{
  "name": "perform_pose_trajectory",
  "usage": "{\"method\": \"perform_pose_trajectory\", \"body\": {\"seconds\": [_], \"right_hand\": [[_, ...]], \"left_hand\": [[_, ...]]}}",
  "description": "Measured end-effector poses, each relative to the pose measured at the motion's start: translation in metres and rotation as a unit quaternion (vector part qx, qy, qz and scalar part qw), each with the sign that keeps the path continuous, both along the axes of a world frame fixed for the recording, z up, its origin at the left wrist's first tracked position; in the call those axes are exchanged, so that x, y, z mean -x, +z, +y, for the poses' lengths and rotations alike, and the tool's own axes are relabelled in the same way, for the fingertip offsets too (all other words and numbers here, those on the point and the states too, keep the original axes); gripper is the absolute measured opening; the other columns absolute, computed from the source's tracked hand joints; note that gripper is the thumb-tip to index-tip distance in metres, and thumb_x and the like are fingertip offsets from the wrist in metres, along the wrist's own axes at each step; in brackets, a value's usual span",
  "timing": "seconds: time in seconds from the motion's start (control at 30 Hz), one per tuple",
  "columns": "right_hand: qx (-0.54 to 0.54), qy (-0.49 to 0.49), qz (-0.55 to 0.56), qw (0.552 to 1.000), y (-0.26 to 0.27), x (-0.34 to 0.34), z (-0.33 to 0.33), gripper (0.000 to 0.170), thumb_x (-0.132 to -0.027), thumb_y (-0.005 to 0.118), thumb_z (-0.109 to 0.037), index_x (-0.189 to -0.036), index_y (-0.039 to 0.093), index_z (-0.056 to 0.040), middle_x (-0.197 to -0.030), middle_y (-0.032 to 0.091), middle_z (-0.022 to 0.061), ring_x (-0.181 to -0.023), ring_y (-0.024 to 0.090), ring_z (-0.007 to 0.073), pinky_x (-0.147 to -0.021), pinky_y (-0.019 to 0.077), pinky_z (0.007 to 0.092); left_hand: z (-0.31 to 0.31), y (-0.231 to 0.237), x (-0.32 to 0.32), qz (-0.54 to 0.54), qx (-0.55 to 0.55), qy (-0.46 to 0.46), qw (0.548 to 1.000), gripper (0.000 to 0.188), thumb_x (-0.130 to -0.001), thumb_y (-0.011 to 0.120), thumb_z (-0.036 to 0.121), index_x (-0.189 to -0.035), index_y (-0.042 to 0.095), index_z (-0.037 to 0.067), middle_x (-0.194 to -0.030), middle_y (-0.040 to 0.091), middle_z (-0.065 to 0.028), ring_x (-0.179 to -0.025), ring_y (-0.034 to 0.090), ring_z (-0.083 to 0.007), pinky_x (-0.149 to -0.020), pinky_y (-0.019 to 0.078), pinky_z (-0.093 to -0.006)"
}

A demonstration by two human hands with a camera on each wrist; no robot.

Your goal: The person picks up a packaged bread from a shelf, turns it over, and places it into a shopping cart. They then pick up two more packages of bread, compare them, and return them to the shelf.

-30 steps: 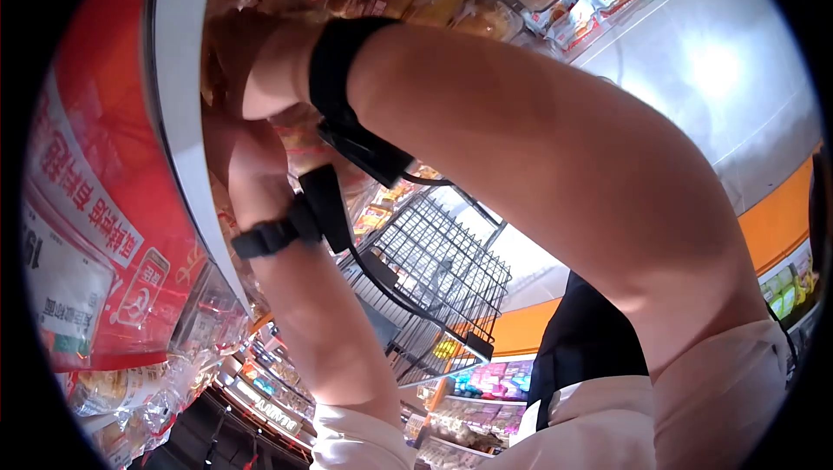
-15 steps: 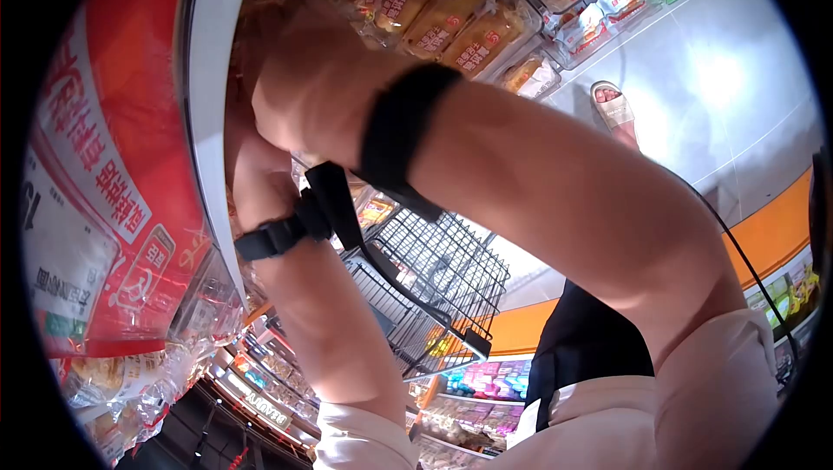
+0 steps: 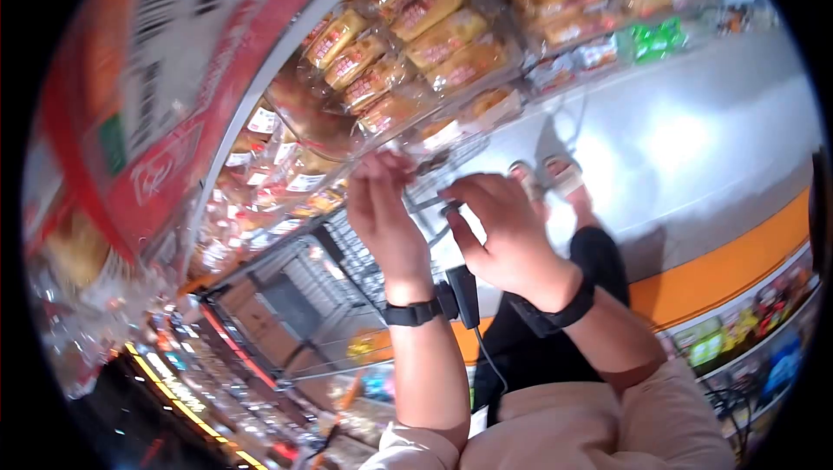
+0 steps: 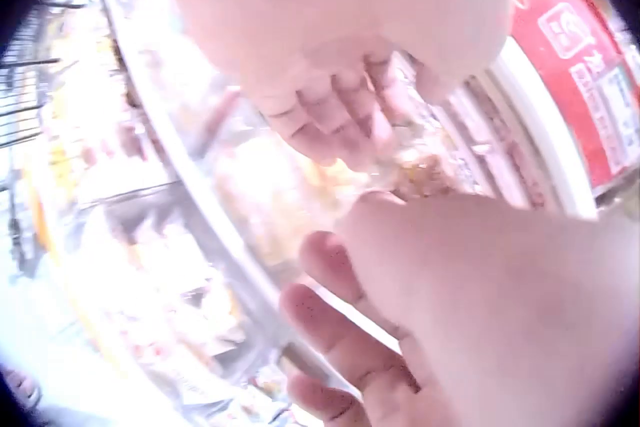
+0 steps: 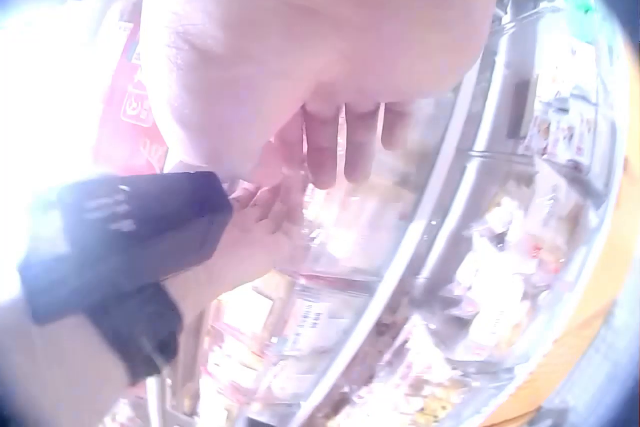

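In the head view, the left hand (image 3: 382, 218) is raised in front of the bread shelf, its fingertips blurred. Beside it, the right hand (image 3: 512, 231) has bent, loose fingers and a gap between thumb and forefinger. Neither hand visibly holds anything. Wrapped bread rolls (image 3: 447, 40) lie in rows beyond them. The left wrist view has the left hand (image 4: 350, 57) at the top with bent fingers, and the right hand (image 4: 420, 307) below with spread fingers. Seen from the right wrist, the right hand's (image 5: 320, 57) fingers extend downward, near the strapped left hand (image 5: 250, 237).
A wire shopping cart (image 3: 299, 296) stands below and left of the hands. A large red package (image 3: 191, 114) fills the upper left. A person's sandalled feet (image 3: 564, 177) are on the pale floor, and a lower shelf of colourful packets (image 3: 737, 331) is at the right.
Both hands have come back from the shelf and are now in the middle of the head view, apart from each other. The view has shifted, showing more bread, cart and floor.
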State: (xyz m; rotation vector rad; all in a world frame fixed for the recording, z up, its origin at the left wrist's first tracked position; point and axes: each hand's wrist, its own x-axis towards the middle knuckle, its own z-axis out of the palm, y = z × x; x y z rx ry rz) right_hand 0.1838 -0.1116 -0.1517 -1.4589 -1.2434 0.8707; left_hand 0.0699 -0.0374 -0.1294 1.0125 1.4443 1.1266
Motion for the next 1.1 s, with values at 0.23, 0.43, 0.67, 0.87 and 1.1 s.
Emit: {"method": "perform_pose_trajectory", "body": {"seconds": [0.23,0.43,0.67,0.87,1.1], "right_hand": [[0.023,0.148,-0.066,0.987,0.034,-0.054,-0.060,0.009,-0.082,0.068,-0.005,-0.090,0.065,-0.0023,-0.094,0.065,0.0145,-0.090,0.064,0.0351,-0.080,0.0517,0.0399],[0.091,0.390,-0.040,0.915,0.102,-0.076,-0.086,0.006,-0.084,0.065,-0.003,-0.089,0.065,-0.0005,-0.091,0.065,0.0137,-0.082,0.065,0.0288,-0.073,0.0527,0.0341],[0.174,0.466,-0.030,0.867,0.126,-0.019,-0.085,0.011,-0.088,0.070,-0.010,-0.089,0.066,0.0008,-0.084,0.065,0.0064,-0.073,0.061,0.0124,-0.066,0.0485,0.0263],[0.206,0.500,-0.045,0.840,0.143,0.085,-0.079,0.015,-0.091,0.067,-0.014,-0.098,0.068,-0.0005,-0.084,0.068,0.0056,-0.074,0.062,0.0120,-0.069,0.0507,0.0280],[0.196,0.545,-0.032,0.815,0.144,0.242,-0.056,0.017,-0.094,0.065,-0.015,-0.104,0.067,-0.0008,-0.085,0.068,0.0044,-0.076,0.062,0.0122,-0.071,0.0507,0.0280]], "left_hand": [[-0.097,0.047,-0.016,0.144,-0.043,-0.117,0.982,0.009,-0.084,0.069,0.006,-0.078,0.064,0.002,-0.072,0.063,-0.0081,-0.068,0.061,-0.0160,-0.066,0.0506,-0.0316],[-0.202,0.149,0.040,0.322,-0.076,-0.383,0.862,0.032,-0.088,0.066,0.029,-0.070,0.051,0.008,-0.063,0.055,-0.0082,-0.064,0.060,-0.0316,-0.058,0.0467,-0.0418],[-0.278,0.173,0.127,0.295,-0.002,-0.193,0.936,0.015,-0.090,0.067,0.019,-0.098,0.073,0.007,-0.083,0.070,-0.0127,-0.076,0.066,-0.0305,-0.073,0.0527,-0.0372],[-0.286,0.156,0.201,0.251,0.042,-0.027,0.967,0.024,-0.094,0.065,0.018,-0.111,0.072,0.003,-0.093,0.073,-0.0142,-0.080,0.070,-0.0237,-0.074,0.0539,-0.0327],[-0.238,0.115,0.379,-0.062,0.149,0.159,0.974,0.017,-0.090,0.072,0.014,-0.095,0.072,-0.002,-0.087,0.073,-0.0065,-0.077,0.067,-0.0107,-0.072,0.0545,-0.0261]]}}
